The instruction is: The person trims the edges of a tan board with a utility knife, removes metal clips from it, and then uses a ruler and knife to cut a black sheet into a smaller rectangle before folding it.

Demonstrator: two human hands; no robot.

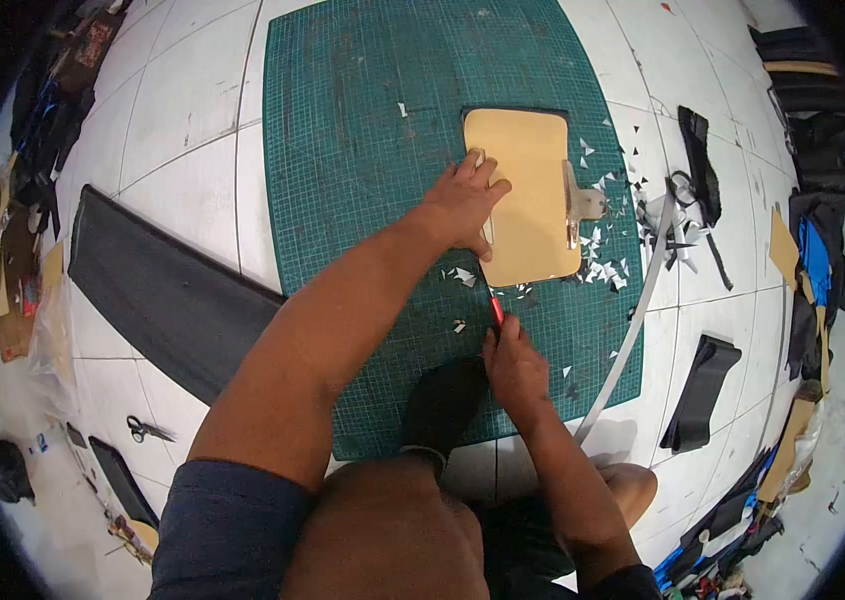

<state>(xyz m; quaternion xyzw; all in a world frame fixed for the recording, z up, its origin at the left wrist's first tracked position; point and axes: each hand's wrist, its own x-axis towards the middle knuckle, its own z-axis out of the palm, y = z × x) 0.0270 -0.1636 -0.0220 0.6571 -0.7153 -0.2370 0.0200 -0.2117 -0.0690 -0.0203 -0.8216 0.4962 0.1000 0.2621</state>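
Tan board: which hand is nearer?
Left. The left hand rests over the left edge of the tan board; the right hand is off its near edge, gripping a red-handled cutter.

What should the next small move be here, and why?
I'd probably slide the left hand slightly up the tan board, away from the red tool. Its thumb presses near the board's left edge, close to the lower left corner, and the tool, gripped in the right hand, points up toward that same corner.
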